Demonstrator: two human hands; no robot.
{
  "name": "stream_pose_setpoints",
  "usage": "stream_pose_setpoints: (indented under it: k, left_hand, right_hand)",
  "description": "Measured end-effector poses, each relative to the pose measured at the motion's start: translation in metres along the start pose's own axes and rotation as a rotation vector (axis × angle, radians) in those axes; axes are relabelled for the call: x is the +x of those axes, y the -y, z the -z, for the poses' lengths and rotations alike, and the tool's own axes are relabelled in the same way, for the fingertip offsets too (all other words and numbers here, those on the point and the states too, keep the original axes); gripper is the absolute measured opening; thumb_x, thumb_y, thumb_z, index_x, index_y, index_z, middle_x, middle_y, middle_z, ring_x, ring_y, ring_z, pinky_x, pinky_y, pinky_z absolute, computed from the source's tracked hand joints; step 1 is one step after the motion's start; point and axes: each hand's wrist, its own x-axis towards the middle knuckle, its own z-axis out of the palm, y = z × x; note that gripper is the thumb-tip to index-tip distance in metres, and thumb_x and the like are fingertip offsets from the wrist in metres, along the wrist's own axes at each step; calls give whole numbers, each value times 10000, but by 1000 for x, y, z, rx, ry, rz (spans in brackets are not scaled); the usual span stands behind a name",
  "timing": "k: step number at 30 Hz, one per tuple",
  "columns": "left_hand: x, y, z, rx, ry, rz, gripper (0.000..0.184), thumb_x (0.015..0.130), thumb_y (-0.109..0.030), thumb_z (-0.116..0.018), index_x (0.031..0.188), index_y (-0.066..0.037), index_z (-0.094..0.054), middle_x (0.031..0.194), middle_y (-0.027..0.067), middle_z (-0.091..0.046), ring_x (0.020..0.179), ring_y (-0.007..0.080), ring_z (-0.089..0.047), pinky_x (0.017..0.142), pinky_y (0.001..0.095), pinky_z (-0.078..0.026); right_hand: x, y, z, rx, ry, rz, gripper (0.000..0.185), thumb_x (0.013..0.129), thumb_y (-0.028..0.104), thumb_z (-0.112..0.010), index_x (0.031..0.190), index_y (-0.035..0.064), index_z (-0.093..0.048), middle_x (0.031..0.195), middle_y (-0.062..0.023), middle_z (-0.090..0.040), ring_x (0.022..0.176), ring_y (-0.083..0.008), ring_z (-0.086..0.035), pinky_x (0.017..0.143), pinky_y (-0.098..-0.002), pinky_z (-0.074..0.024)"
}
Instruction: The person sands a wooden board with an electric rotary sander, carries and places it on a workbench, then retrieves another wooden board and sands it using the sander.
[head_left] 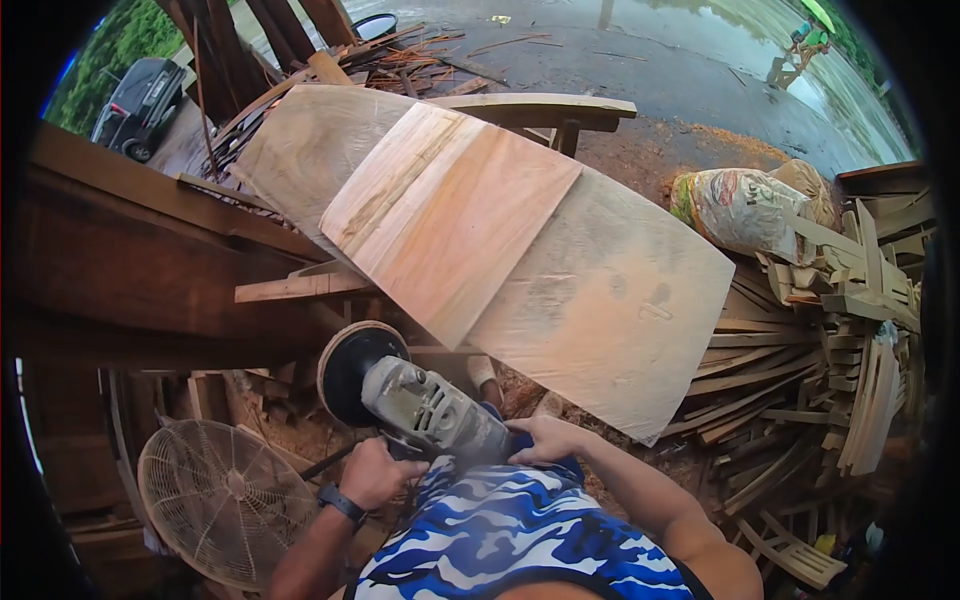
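Two hands, one sander point(435, 410) — at the waist, between shirt point(490, 525) and board point(460, 205). Left hand point(372, 475) curled near its side, fingers tucked, hold unclear; right hand point(548, 438) half-curled at its rear end, thumb showing, grip also unclear. Likely heavy, rigid, maybe dust-slick; hold by the body, off the disc point(350, 372). Hidden — disc's working face, sander's underside, most fingertips

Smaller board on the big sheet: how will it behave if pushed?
The board will probably slide: no clamp shows, and dust seems to coat the sheet. Likely stiff, as it shows no sag. Tipping seems unlikely while it lies flat.
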Motion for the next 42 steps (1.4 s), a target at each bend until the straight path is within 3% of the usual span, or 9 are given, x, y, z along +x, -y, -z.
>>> stream_pose_setpoints:
  k: [2,7,10,14,16,20,34,40,42]
  left_hand:
    - [-9,-26,8,10,43,-65,455,781,-300,-888,1009,79,-781,910,254,-783,884,336,-792,840,429,-587]
    - [-6,-47,7,156,75,-262,553,784,-357,-885,990,134,-737,843,307,-736,839,404,-763,782,460,-581]
    - [6,-61,8,242,51,-391,550,786,-402,-850,975,102,-734,869,334,-714,885,464,-731,798,491,-583]
    - [45,-68,15,470,-148,-556,353,825,-337,-802,966,-17,-752,884,248,-735,871,464,-708,798,510,-572]
    - [68,-70,21,499,-186,-631,276,819,-258,-744,965,-23,-743,873,247,-735,879,468,-713,806,535,-572]
    - [88,-78,10,265,-300,-465,289,808,-227,-726,1025,-40,-765,917,283,-736,918,479,-716,839,539,-585]
    - [164,-79,83,173,-283,-457,346,807,-258,-701,982,39,-671,944,322,-723,955,505,-706,876,565,-566]
    - [195,-43,132,221,-321,-556,364,926,-316,-687,1088,9,-668,972,269,-734,967,477,-706,852,556,-563]
    - [191,-27,140,142,-575,-574,411,954,-422,-695,1164,-69,-692,941,198,-743,939,425,-729,799,549,-568]
  right_hand:
    - [4,-53,-46,177,61,-46,870,864,526,-806,1510,7,-540,1375,-291,-670,1309,-425,-633,1143,-454,-475]
    - [6,-109,-85,735,-5,130,635,888,147,-858,1442,2,-583,1377,-96,-683,1290,-199,-599,1153,-369,-438]
    - [-16,-91,-84,819,-137,181,618,868,123,-857,1417,2,-600,1358,-91,-692,1260,-205,-617,1134,-363,-454]
    - [-62,-41,-69,931,-303,22,622,797,103,-869,1364,-9,-640,1283,-78,-715,1169,-149,-646,1069,-334,-483]
    - [-76,-8,-59,895,-412,16,531,776,166,-890,1239,-26,-715,1168,-71,-760,1058,-134,-685,987,-321,-524]
    - [-96,57,5,240,-684,-243,418,746,273,-917,983,-46,-789,823,-107,-782,771,-136,-728,732,-342,-577]
    - [-29,127,93,76,-584,-435,414,778,252,-879,1041,-55,-791,890,-116,-803,824,-156,-735,780,-351,-571]
    - [36,161,116,75,-543,-462,403,800,238,-880,1065,-52,-788,934,-100,-802,861,-143,-713,810,-343,-558]
    - [58,166,121,92,-522,-436,409,803,243,-884,1073,-49,-787,941,-98,-802,862,-144,-712,813,-340,-557]
